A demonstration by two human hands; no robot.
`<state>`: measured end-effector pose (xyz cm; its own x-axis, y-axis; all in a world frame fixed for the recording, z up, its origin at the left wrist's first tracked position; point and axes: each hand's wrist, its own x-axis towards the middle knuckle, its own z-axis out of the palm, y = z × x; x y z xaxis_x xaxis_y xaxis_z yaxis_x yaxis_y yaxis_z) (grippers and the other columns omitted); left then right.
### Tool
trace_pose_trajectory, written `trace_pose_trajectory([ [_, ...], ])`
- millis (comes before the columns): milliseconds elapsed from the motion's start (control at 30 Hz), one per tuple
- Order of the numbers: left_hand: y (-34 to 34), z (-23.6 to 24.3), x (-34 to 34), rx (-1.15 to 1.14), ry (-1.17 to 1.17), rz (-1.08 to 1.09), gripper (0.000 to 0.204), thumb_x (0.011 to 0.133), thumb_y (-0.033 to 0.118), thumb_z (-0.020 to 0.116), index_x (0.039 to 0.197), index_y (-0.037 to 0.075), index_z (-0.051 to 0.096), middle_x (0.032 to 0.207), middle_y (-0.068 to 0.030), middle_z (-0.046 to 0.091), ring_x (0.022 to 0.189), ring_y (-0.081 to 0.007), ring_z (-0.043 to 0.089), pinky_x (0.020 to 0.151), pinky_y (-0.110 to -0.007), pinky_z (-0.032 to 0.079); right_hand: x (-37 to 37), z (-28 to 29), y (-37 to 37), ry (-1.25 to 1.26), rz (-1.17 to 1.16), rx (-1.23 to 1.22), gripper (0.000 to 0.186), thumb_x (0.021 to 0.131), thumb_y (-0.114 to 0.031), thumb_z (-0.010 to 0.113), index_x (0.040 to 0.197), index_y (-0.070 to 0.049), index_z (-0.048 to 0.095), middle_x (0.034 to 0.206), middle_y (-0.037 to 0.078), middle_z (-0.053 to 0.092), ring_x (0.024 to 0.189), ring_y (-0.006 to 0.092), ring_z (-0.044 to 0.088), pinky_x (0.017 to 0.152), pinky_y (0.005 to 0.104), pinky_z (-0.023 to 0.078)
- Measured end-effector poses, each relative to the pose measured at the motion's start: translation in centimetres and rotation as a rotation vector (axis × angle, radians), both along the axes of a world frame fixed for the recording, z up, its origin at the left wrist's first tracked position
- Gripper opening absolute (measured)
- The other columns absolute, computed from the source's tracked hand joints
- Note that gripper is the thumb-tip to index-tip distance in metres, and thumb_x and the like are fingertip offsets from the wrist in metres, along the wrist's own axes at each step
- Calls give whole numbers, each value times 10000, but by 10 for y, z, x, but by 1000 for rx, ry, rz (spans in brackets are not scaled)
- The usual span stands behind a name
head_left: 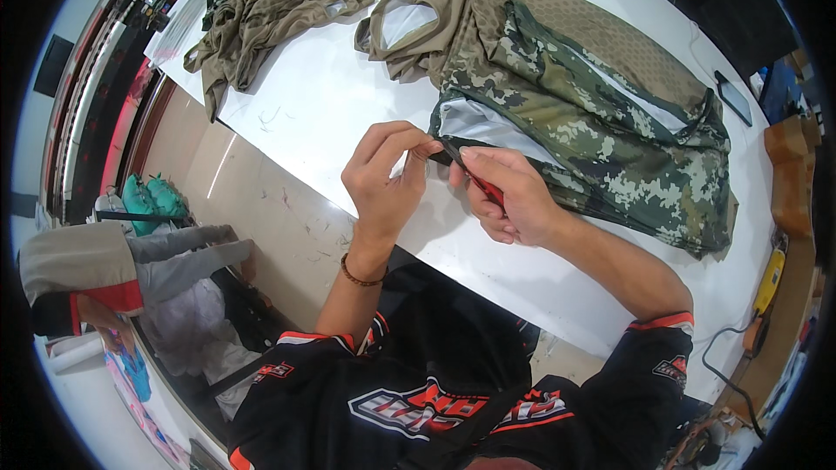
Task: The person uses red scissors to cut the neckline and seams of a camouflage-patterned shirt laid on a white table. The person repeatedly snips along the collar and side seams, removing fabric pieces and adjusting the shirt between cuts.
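Observation:
My left hand (385,176) pinches the near left corner of a green camouflage garment (601,152) between thumb and fingertips. In my right hand (518,196) is a pair of thread snips (485,184) with red grips and dark blades. Their tip points at the pinched corner, close to my left fingertips; whether the blades touch the cloth cannot be made out. White lining shows along the garment's open edge. Beneath and behind it lies a brown patterned shirt (566,13), its collar opening toward the left.
A crumpled brown garment (261,22) lies at the far left of the white table (331,135). Loose threads are scattered on the tabletop. A phone (733,98) rests near the right edge, and a yellow-handled cutter (768,282) lies farther right. At left, another person (87,265) is near a long machine.

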<state>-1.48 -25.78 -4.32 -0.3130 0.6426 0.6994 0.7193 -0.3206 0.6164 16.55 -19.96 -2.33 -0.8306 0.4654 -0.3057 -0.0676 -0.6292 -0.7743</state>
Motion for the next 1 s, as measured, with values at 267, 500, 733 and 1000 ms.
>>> trace_pose_trajectory([
  [267, -1, -3, 0, 76, 74, 24, 187, 719, -99, 785, 829, 47, 745, 830, -49, 686, 706, -182, 667, 600, -288, 538, -4, 3, 2, -83, 18, -29, 392, 1082, -411, 464, 966, -47, 553, 512, -37, 367, 326, 63, 293, 290, 255, 285],
  [500, -4, -5, -1, 73, 68, -1, 181, 722, -99, 792, 835, 36, 749, 825, -54, 696, 713, -183, 663, 606, -290, 531, -7, 1, 4, -72, 34, -28, 375, 1088, -415, 464, 953, -74, 542, 522, -52, 344, 337, 51, 272, 294, 250, 252],
  [733, -4, 0, -9, 87, -5, 12, 176, 742, -122, 762, 842, 23, 743, 850, -71, 713, 732, -172, 674, 624, -271, 538, -4, 3, 2, -8, 6, -25, 332, 1099, -377, 459, 957, -86, 532, 547, -66, 328, 364, 38, 261, 311, 235, 228],
  [1000, 11, 20, -106, -69, -94, 164, 494, 811, 85, 821, 1270, 27, 648, 1191, -75, 701, 1131, -203, 642, 937, -338, 497, 50, 59, 12, 256, -392, 563, 131, 1060, -172, 532, 1086, -47, 502, 668, -37, 441, 445, 35, 375, 394, 216, 287],
])
